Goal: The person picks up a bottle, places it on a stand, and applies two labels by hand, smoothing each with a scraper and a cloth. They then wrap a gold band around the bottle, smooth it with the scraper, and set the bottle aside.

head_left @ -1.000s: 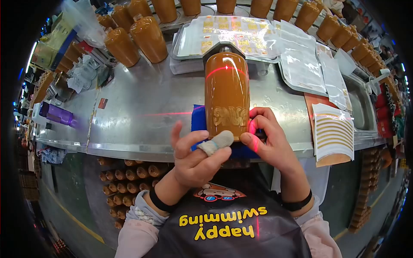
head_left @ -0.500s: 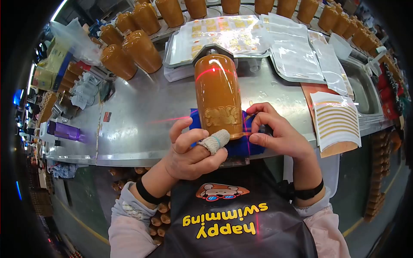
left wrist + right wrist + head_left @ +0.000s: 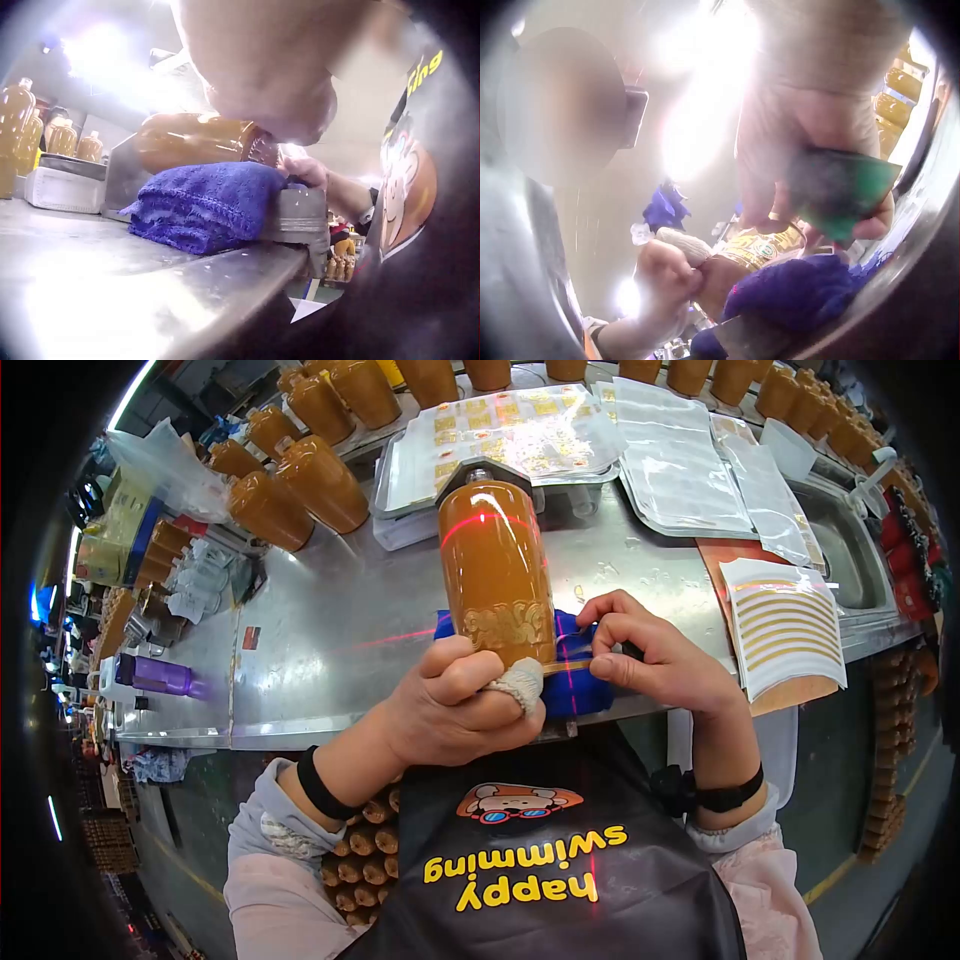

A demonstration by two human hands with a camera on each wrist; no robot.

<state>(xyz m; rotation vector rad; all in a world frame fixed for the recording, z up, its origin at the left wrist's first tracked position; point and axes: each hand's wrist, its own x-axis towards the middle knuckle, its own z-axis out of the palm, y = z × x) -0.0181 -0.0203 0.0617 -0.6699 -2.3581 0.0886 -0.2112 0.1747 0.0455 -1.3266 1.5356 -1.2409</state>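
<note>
A glossy brown bottle (image 3: 495, 565) lies on its side over a folded blue cloth (image 3: 202, 206), base toward me, its neck end in a dark angular holder (image 3: 460, 476). Raised gold decoration (image 3: 508, 625) rings its lower body. My left hand (image 3: 455, 705), fingers curled, grips the base edge; a white finger cot (image 3: 522, 680) covers one finger. From that edge a narrow gold strip (image 3: 572, 665) runs to my right hand (image 3: 660, 660), which pinches its free end between thumb and finger. A flat green scraper (image 3: 874, 184) is tucked in the same hand's fingers.
Gold-printed decal sheets (image 3: 500, 430) lie on trays behind the bottle. At right is a sheet of curved gold strips (image 3: 785, 625), near a sink (image 3: 850, 550). Brown bottles (image 3: 320, 485) stand back left, and a purple bottle (image 3: 160, 674) lies at left.
My left hand has gone from loosely raised fingers to a curled grip at the base edge. My right hand has drawn away from the bottle, and the gold strip now shows stretched between them.
</note>
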